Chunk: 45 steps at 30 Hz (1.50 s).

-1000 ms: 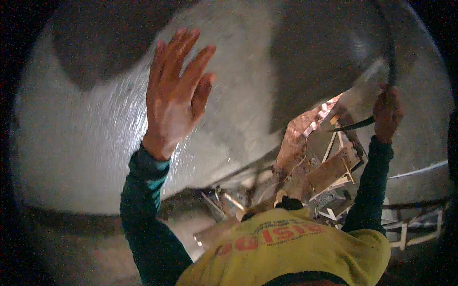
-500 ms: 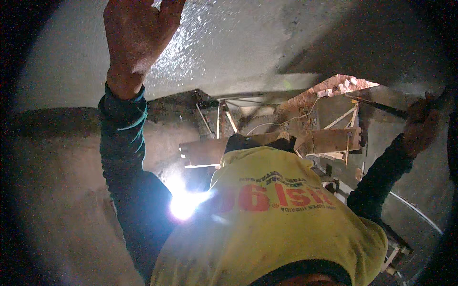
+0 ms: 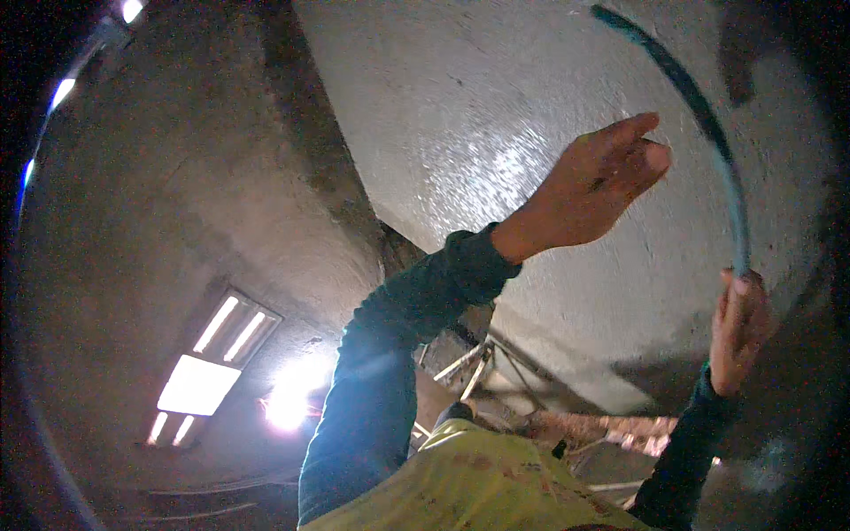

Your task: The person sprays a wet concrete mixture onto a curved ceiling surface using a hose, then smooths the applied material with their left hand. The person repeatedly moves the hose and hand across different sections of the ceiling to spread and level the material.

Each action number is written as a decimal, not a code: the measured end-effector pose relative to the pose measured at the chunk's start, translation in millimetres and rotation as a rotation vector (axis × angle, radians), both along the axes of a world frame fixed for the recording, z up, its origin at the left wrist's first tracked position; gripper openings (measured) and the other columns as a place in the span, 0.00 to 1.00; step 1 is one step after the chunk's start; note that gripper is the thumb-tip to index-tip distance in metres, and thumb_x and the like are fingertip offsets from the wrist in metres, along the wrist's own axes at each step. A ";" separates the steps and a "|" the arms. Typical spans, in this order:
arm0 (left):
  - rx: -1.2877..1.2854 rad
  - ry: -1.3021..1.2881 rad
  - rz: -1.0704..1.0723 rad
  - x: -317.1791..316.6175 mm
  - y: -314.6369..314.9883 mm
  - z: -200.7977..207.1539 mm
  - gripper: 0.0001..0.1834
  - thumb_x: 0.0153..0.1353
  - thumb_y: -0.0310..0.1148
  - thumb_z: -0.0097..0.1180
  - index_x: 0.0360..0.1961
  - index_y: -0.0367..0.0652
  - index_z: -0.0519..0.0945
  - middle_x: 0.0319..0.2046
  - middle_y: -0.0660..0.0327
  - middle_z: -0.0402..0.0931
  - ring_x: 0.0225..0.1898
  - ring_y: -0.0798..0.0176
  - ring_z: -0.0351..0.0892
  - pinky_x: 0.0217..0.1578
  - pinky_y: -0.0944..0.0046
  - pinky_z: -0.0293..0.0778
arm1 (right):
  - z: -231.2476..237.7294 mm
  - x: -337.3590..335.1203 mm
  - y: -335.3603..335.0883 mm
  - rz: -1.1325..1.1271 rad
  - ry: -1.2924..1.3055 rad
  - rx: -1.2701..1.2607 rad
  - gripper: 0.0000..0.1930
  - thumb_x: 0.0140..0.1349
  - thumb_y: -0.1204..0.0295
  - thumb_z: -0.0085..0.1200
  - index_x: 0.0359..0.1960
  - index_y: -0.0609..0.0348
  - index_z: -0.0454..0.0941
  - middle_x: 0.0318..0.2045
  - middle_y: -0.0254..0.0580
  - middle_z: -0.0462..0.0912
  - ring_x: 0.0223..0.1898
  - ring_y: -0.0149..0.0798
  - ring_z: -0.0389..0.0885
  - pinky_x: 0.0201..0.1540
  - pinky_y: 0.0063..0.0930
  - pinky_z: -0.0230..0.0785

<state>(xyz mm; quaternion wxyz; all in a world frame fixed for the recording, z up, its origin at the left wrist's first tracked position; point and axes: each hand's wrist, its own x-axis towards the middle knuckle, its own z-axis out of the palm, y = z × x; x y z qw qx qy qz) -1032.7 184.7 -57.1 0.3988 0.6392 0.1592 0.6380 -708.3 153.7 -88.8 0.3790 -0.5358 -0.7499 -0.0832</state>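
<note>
My left hand (image 3: 584,190) is raised in front of the pale, wet-looking plastered surface (image 3: 425,106). Its fingers are loosely bent and apart, and nothing shows in them. Lower on the right, my right hand (image 3: 742,332) is closed round the lower end of a long, thin, green-grey strip (image 3: 708,119). The strip runs up across the plaster toward the top and appears curved near the picture's rim. Whether it touches the plaster I cannot tell.
A brown-grey wall (image 3: 195,168) with a window-like opening (image 3: 202,385) stands at the left. Close by glares a bright lamp (image 3: 288,403). Wooden poles (image 3: 474,367) stand behind my yellow shirt (image 3: 478,469). Rubble or brickwork (image 3: 642,434) shows at the lower right.
The view has swung, bringing the left wall and opening into sight. My left hand now appears further right and lower. The green-grey strip in my right hand now shows plainly, pointing upward.
</note>
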 end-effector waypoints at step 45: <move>-0.081 0.520 0.100 91.0 -20.2 36.4 0.15 0.73 0.32 0.54 0.35 0.28 0.82 0.27 0.53 0.82 0.28 0.61 0.81 0.31 0.58 0.77 | -57.1 61.0 -23.6 -0.017 -0.088 -0.098 0.22 0.76 0.54 0.46 0.51 0.59 0.83 0.34 0.33 0.77 0.34 0.26 0.71 0.35 0.21 0.65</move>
